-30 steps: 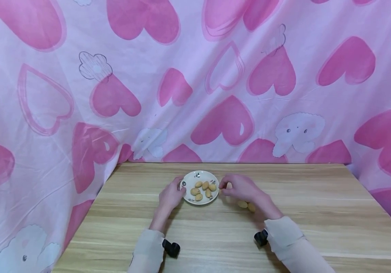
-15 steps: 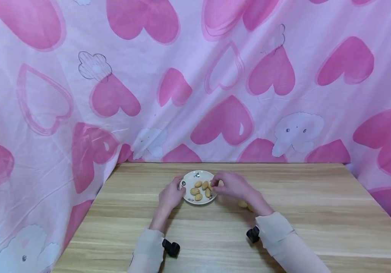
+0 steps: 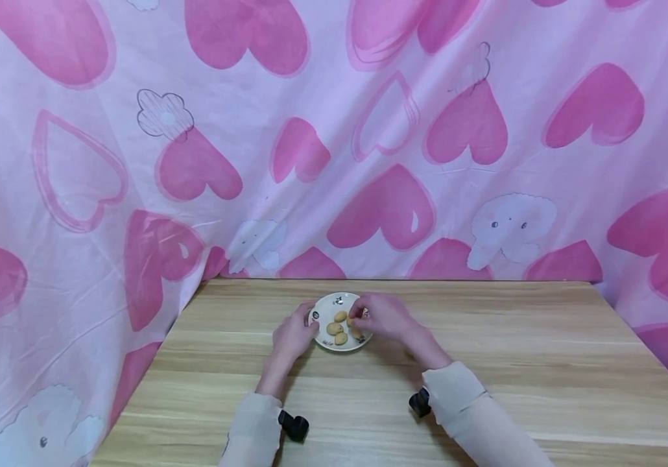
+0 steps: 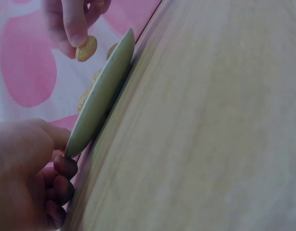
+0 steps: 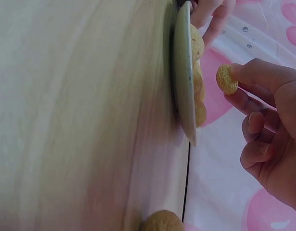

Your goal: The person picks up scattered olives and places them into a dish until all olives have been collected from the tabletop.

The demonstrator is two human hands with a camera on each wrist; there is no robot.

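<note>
A white plate (image 3: 342,347) with small dark prints stands on the wooden table, bearing several tan, wrinkled walnuts (image 3: 334,329). My left hand (image 3: 294,334) grips its left rim, thumb on the edge and curled fingers beneath, as the left wrist view shows. Over the plate's right side is my right hand (image 3: 386,316). It pinches one walnut (image 5: 227,79) between thumb and fingertips, held above the plate with a gap under it in both wrist views. The right hand hides part of the plate and some walnuts in the head view.
Another walnut (image 5: 163,222) lies on the table (image 3: 334,402), at the bottom of the right wrist view; the right arm covers that spot in the head view. A pink heart-print cloth (image 3: 381,207) hangs behind the table's back edge.
My right hand has moved left from beside the plate's right rim to over the plate, carrying the walnut. The right forearm now covers the loose walnuts on the table. The left hand stays put.
</note>
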